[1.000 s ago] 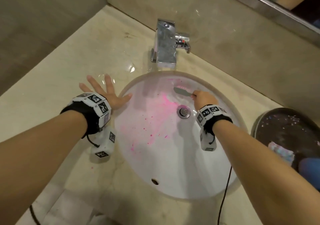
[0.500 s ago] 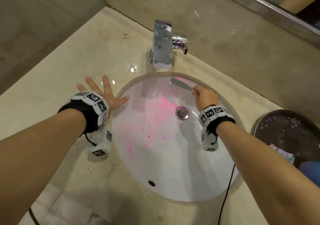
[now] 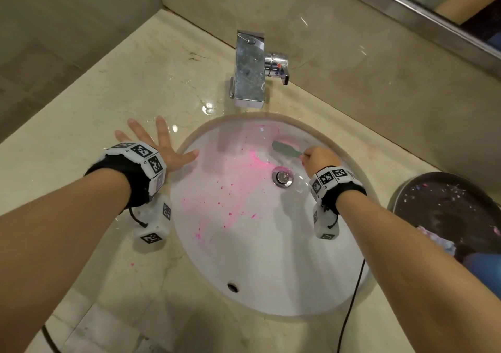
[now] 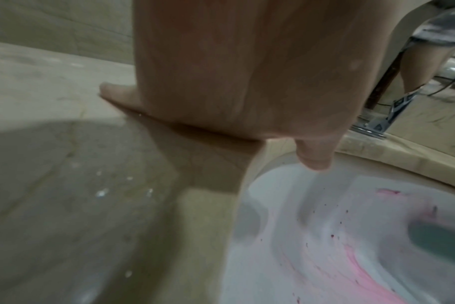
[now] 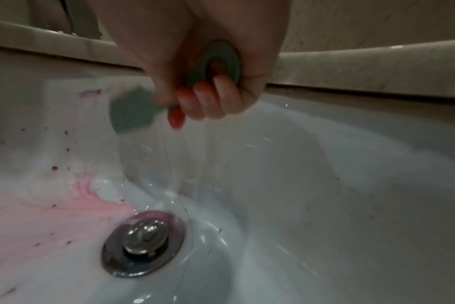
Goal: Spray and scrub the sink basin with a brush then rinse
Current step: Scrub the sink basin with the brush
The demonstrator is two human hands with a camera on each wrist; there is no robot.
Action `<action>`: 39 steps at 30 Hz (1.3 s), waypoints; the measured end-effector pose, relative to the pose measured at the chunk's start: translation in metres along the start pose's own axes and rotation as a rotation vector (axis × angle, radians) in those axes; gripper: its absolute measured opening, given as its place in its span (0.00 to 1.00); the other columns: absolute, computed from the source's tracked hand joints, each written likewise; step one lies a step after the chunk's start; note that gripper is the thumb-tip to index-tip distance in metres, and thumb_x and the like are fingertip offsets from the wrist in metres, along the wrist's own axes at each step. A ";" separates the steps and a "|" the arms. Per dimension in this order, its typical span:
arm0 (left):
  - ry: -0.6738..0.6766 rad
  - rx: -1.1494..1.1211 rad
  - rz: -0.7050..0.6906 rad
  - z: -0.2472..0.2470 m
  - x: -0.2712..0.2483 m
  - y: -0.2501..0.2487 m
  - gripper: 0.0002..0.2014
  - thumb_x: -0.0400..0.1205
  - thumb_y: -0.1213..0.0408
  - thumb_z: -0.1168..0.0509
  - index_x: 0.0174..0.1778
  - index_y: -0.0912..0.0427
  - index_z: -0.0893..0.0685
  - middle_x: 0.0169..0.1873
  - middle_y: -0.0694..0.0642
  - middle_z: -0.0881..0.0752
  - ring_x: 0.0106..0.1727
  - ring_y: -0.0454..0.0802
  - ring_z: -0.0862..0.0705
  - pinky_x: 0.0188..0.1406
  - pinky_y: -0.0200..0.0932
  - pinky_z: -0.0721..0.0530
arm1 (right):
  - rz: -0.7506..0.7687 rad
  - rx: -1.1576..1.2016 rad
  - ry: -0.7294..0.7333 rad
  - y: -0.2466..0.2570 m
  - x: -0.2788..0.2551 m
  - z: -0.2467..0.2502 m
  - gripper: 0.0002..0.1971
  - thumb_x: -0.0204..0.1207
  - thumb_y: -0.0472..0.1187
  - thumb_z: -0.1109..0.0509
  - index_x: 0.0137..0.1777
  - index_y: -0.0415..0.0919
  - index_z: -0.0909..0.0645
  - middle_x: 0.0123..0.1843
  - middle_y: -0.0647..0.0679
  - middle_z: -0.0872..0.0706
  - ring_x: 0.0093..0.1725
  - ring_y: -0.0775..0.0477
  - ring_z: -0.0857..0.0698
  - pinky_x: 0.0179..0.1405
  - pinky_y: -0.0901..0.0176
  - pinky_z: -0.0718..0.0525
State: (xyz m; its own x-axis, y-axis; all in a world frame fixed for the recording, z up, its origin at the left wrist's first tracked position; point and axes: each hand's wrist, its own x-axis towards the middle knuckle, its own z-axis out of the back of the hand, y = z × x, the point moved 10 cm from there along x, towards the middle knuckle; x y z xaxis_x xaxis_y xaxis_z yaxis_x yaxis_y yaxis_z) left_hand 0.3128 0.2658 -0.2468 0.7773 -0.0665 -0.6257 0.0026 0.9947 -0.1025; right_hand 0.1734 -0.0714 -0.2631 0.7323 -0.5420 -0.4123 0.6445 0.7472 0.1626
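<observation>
The white round sink basin (image 3: 271,257) is set into a beige marble counter and carries pink smears and splatter (image 3: 244,168) left of the drain (image 3: 282,177). My right hand (image 3: 318,160) grips the handle of a grey-green brush (image 3: 284,149), whose head lies against the basin's far wall under the tap. In the right wrist view my fingers (image 5: 208,98) curl round the brush handle (image 5: 218,61), above the drain (image 5: 143,242). My left hand (image 3: 160,149) rests flat with spread fingers on the counter at the basin's left rim; its thumb (image 4: 314,156) hangs over the edge.
A chrome tap (image 3: 249,70) with a side lever stands behind the basin. A dark round bin (image 3: 447,214) with scraps sits at the right. Water drops lie on the counter (image 3: 108,103) near the tap. A black cable (image 3: 349,306) crosses the basin's front right rim.
The brush head has moved along the basin's far wall, first up towards the tap, then right and down. My left hand has stayed flat on the counter.
</observation>
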 end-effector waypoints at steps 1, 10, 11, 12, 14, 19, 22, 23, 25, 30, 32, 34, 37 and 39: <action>-0.003 -0.002 0.000 0.000 0.000 0.000 0.54 0.70 0.27 0.42 0.79 0.42 0.71 0.77 0.61 0.76 0.77 0.74 0.72 0.73 0.72 0.64 | -0.020 0.022 0.037 -0.004 0.001 -0.006 0.13 0.83 0.41 0.41 0.55 0.36 0.16 0.47 0.36 0.15 0.44 0.39 0.20 0.42 0.58 0.26; -0.013 -0.004 0.001 -0.001 0.005 0.002 0.54 0.69 0.26 0.42 0.79 0.41 0.71 0.77 0.61 0.77 0.77 0.74 0.72 0.73 0.73 0.64 | 0.029 0.032 -0.143 -0.002 -0.006 0.009 0.14 0.84 0.46 0.43 0.54 0.42 0.16 0.45 0.39 0.13 0.41 0.39 0.20 0.39 0.53 0.19; -0.012 -0.003 0.004 -0.001 0.006 0.002 0.54 0.69 0.26 0.41 0.79 0.41 0.71 0.77 0.61 0.77 0.77 0.74 0.72 0.73 0.73 0.64 | 0.021 0.008 -0.099 -0.003 -0.004 0.003 0.14 0.84 0.45 0.42 0.53 0.41 0.16 0.46 0.38 0.13 0.43 0.38 0.19 0.39 0.55 0.21; -0.010 -0.005 0.008 -0.001 0.006 0.002 0.54 0.70 0.27 0.41 0.79 0.41 0.71 0.77 0.61 0.77 0.77 0.74 0.72 0.73 0.73 0.64 | 0.015 0.004 -0.071 -0.004 -0.003 -0.001 0.14 0.84 0.45 0.42 0.53 0.40 0.16 0.47 0.38 0.13 0.45 0.38 0.18 0.39 0.56 0.23; -0.014 -0.009 0.013 -0.001 0.006 0.001 0.54 0.70 0.27 0.41 0.79 0.41 0.71 0.77 0.60 0.76 0.77 0.74 0.71 0.73 0.73 0.64 | 0.030 0.029 -0.087 0.000 -0.003 0.003 0.14 0.84 0.45 0.42 0.53 0.40 0.17 0.47 0.38 0.13 0.48 0.36 0.16 0.39 0.56 0.24; -0.027 -0.006 0.010 -0.002 0.006 0.002 0.54 0.69 0.27 0.41 0.79 0.41 0.71 0.77 0.60 0.77 0.77 0.73 0.71 0.74 0.73 0.63 | 0.048 0.026 -0.232 0.001 -0.013 0.024 0.15 0.85 0.46 0.45 0.55 0.39 0.19 0.46 0.37 0.14 0.45 0.34 0.17 0.35 0.54 0.26; -0.030 0.005 0.007 -0.001 0.007 0.002 0.55 0.69 0.27 0.41 0.79 0.41 0.71 0.77 0.61 0.76 0.77 0.74 0.71 0.73 0.73 0.63 | -0.007 -0.058 -0.128 -0.009 -0.011 0.009 0.16 0.85 0.47 0.44 0.55 0.40 0.18 0.46 0.39 0.13 0.42 0.37 0.19 0.36 0.54 0.23; -0.027 0.011 0.009 -0.001 0.007 0.002 0.55 0.69 0.27 0.41 0.79 0.41 0.71 0.77 0.61 0.76 0.77 0.75 0.71 0.73 0.73 0.63 | -0.013 -0.071 -0.097 -0.010 -0.010 0.004 0.16 0.85 0.47 0.44 0.55 0.39 0.18 0.46 0.38 0.13 0.43 0.38 0.19 0.37 0.54 0.23; -0.019 0.022 0.013 0.000 0.007 0.001 0.54 0.70 0.27 0.41 0.79 0.42 0.72 0.77 0.62 0.76 0.77 0.75 0.70 0.74 0.72 0.63 | 0.007 -0.052 -0.111 -0.006 -0.010 0.006 0.16 0.85 0.47 0.44 0.53 0.38 0.18 0.44 0.39 0.14 0.45 0.37 0.17 0.36 0.55 0.26; -0.013 0.036 0.015 0.000 0.005 0.002 0.54 0.70 0.27 0.42 0.79 0.41 0.72 0.77 0.61 0.76 0.77 0.75 0.70 0.74 0.72 0.63 | 0.007 0.010 -0.242 -0.006 -0.017 0.023 0.16 0.86 0.47 0.46 0.54 0.40 0.20 0.44 0.39 0.15 0.39 0.39 0.23 0.33 0.56 0.29; -0.014 0.036 0.015 0.001 0.004 0.001 0.54 0.70 0.27 0.42 0.79 0.41 0.71 0.77 0.61 0.76 0.77 0.74 0.70 0.74 0.72 0.63 | -0.048 -0.044 -0.126 -0.016 -0.013 0.006 0.16 0.85 0.47 0.45 0.52 0.39 0.19 0.43 0.40 0.15 0.39 0.40 0.22 0.35 0.55 0.25; -0.008 0.043 0.018 0.002 0.003 0.000 0.53 0.71 0.28 0.42 0.79 0.42 0.71 0.77 0.61 0.76 0.77 0.74 0.70 0.74 0.72 0.63 | -0.100 -0.018 -0.029 -0.026 -0.011 -0.010 0.16 0.84 0.47 0.42 0.48 0.36 0.18 0.41 0.41 0.17 0.41 0.39 0.19 0.39 0.54 0.20; -0.010 0.041 0.021 0.002 0.003 0.000 0.53 0.71 0.28 0.42 0.79 0.42 0.71 0.77 0.62 0.76 0.77 0.75 0.70 0.74 0.72 0.62 | -0.055 0.053 -0.096 -0.020 -0.010 -0.004 0.16 0.84 0.47 0.43 0.43 0.38 0.20 0.37 0.42 0.20 0.39 0.39 0.21 0.37 0.54 0.23; -0.013 0.042 0.019 0.001 0.004 0.000 0.53 0.71 0.28 0.42 0.79 0.42 0.71 0.77 0.62 0.76 0.77 0.75 0.70 0.74 0.73 0.62 | 0.004 0.064 -0.194 -0.011 -0.013 0.008 0.16 0.85 0.48 0.45 0.47 0.40 0.20 0.38 0.41 0.18 0.38 0.39 0.21 0.36 0.52 0.22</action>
State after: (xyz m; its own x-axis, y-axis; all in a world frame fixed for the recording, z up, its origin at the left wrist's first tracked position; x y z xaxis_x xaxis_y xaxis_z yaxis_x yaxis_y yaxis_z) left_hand 0.3163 0.2659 -0.2485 0.7858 -0.0468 -0.6167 0.0137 0.9982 -0.0583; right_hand 0.1585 -0.0753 -0.2518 0.7595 -0.6077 -0.2321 0.6497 0.7268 0.2230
